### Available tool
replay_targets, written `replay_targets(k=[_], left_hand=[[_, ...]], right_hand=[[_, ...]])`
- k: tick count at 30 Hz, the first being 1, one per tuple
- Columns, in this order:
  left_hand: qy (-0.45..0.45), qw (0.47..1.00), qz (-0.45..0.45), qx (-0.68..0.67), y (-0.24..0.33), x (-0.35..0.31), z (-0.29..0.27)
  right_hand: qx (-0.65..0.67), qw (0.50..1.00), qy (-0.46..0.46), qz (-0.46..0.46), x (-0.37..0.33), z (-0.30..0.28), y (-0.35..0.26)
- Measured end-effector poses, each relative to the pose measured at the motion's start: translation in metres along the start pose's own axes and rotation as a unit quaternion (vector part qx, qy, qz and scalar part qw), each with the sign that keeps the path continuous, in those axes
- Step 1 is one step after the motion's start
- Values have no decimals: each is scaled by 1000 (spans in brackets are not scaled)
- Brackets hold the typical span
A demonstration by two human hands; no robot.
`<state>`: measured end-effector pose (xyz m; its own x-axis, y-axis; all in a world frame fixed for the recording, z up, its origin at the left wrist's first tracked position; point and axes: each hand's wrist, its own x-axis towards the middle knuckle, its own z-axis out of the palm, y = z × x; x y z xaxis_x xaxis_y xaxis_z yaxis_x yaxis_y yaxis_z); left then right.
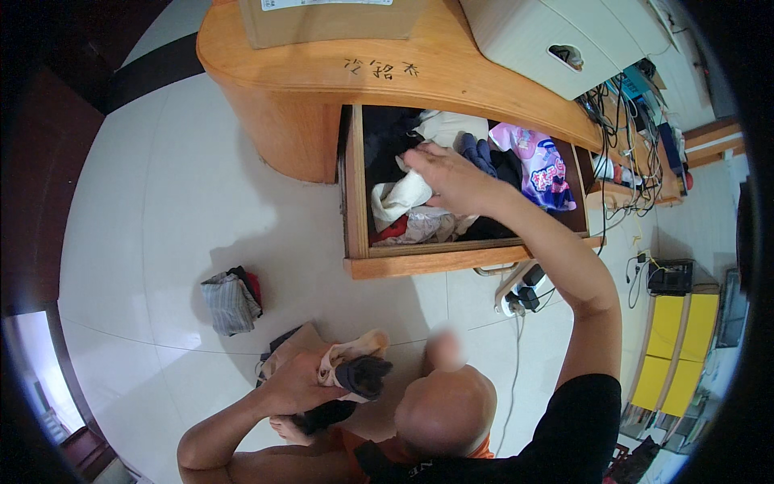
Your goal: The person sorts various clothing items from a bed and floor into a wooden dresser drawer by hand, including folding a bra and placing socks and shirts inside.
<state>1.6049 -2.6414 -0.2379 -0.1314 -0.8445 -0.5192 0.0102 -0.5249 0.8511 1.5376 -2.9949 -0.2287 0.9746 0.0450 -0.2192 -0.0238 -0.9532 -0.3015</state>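
Observation:
My left hand [302, 385] is closed around a bunch of small garments that look like socks, a beige one [359, 345] and a dark one [364, 376] among them. Over the open desk drawer [476, 260], my right hand [459, 179] reaches in with its fingers bent onto a white cloth piece [401, 198], perhaps a sock. Crumpled clothing lies around it: a blue-grey roll [477, 153], a pale lacy piece [427, 227], red and black fabric. A glossy pink and purple bag [536, 165] sits at the drawer's right side.
A folded clothes pile [231, 302] lies on the tiled floor, left. More folded cloth [294, 345] is beside my left hand. The wooden desk [278, 77] carries a cardboard box [330, 24] and a white cabinet-like case [576, 40]. Tangled cables [619, 133] and a power strip [516, 292] are right.

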Motion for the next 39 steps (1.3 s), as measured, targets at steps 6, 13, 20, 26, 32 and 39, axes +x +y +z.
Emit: replay_targets(k=[6, 13, 20, 26, 32, 39], left_hand=[[6, 1000, -2, 21, 6, -2, 0], [4, 1000, -20, 22, 8, -2, 0], [4, 1000, -1, 29, 4, 4, 1], [13, 1000, -9, 9, 9, 0, 1], [-26, 998, 17, 60, -3, 0, 2], [-48, 999, 6, 2, -48, -46, -15]], right_hand=[[130, 984, -52, 107, 3, -28, 22], [724, 628, 237, 160, 24, -8, 49], [217, 838, 420, 272, 97, 34, 100], [-126, 933, 234, 245, 86, 8, 69], [-187, 960, 69, 195, 90, 21, 70], [-176, 979, 104, 20, 21, -23, -51]])
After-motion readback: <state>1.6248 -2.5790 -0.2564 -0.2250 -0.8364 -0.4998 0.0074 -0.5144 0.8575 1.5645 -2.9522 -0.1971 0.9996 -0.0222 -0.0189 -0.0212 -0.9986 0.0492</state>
